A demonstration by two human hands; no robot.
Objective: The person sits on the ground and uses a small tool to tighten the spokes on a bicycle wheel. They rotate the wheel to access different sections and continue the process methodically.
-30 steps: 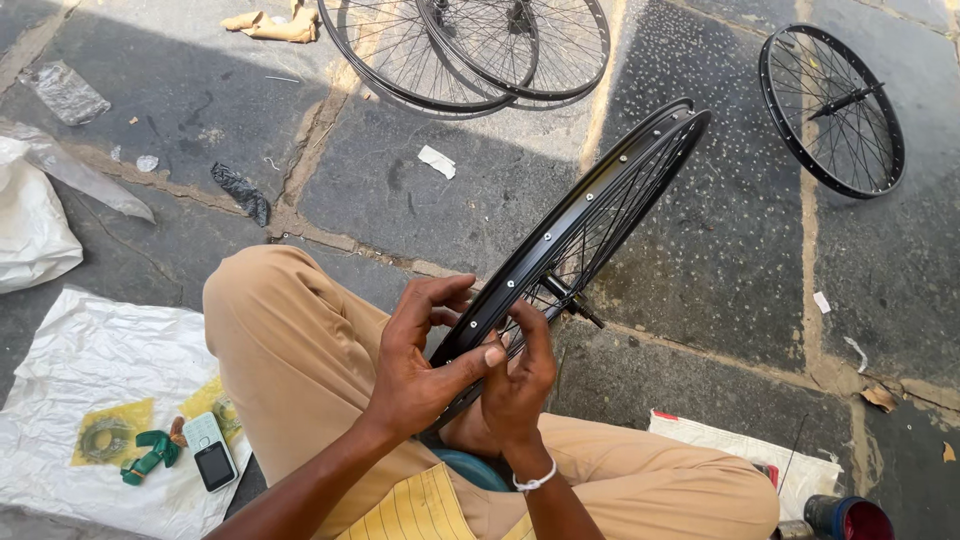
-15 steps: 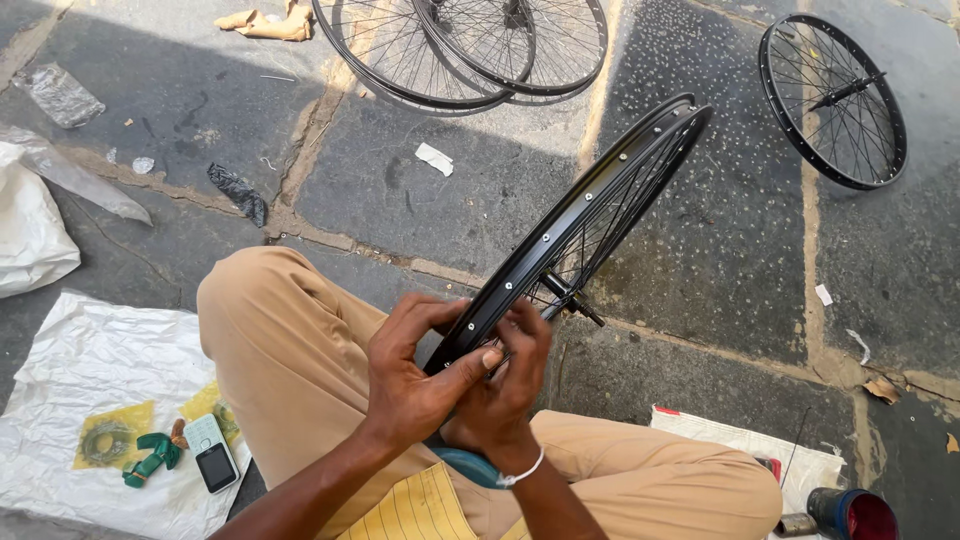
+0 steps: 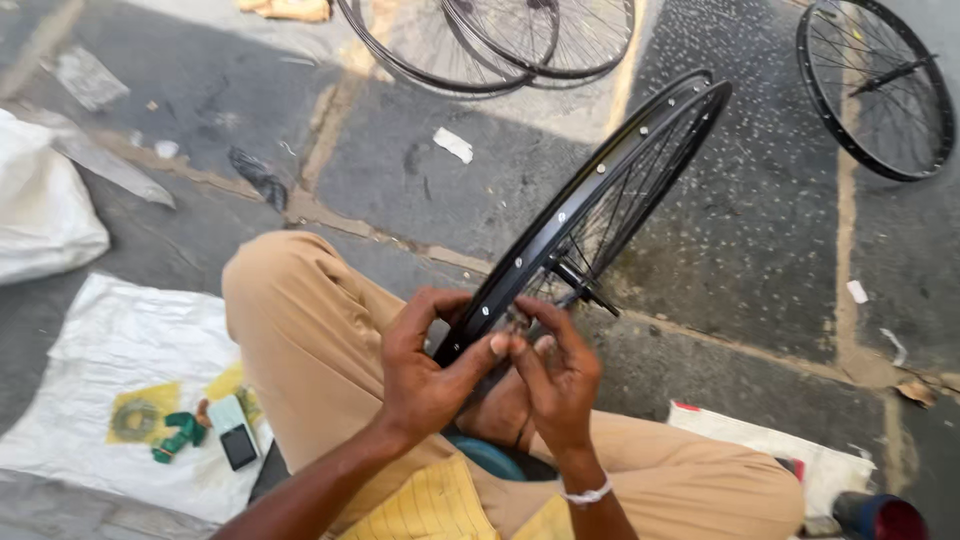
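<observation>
Nearest the camera: yellow shirt hem (image 3: pixel 425 505), tan trousers (image 3: pixel 300 330) over crossed legs, white bangle (image 3: pixel 585 494) on the right wrist. Left hand (image 3: pixel 425 365) wrapped round the near end of the black bicycle wheel rim (image 3: pixel 590 205), thumb laid along its outer face, fingers (image 3: pixel 415 310) curled over the edge, closed on the rim. Right hand (image 3: pixel 555 375) just beside, fingertips (image 3: pixel 520 345) pressed together at the rim's inner side, pinching something too small to make out, touching the left thumb tip. Rim tilted up and away from the lap, running toward the upper right, silver spoke holes along its face, thin spokes and hub axle (image 3: pixel 585 285) showing behind it.

Left of the knee, on the ground: white sack sheet (image 3: pixel 110 340) carrying a small phone (image 3: pixel 238 446), a green tool (image 3: pixel 178 436) and a yellow packet with a ring-shaped part (image 3: pixel 140 415). Right of the legs, another white sheet (image 3: pixel 770 445) and a red-topped can (image 3: pixel 880 517) at the frame's lower edge.

Farther out: grey stone pavement (image 3: pixel 770 200), white bag (image 3: pixel 40 210) at the far left, scrap of paper (image 3: pixel 453 144) mid-ground. Farthest: two overlapping spoked wheels (image 3: pixel 500 40) at the top edge, a third black wheel (image 3: pixel 875 85) lying flat at the upper right, well apart from the held rim.
</observation>
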